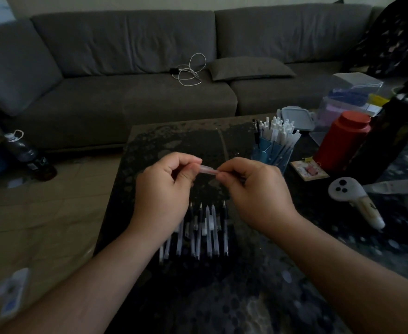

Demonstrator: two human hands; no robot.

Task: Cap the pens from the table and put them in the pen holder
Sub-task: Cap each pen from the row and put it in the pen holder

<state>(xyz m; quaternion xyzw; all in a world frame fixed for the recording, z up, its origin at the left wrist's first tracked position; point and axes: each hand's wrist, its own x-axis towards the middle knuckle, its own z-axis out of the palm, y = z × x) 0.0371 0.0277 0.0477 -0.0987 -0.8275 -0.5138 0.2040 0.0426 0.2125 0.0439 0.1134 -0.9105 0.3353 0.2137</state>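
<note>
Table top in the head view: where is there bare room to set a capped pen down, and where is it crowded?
Bare patches: the far left part of the table, between the far edge and the hands, and the near strip below the row of pens. Crowded: the right side, around the pen holder, red canister, white controller and plastic boxes.

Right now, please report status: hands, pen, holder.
Left hand and right hand pinch one pen between them. Uncapped pens lie below. Pen holder right, path clear.
</note>
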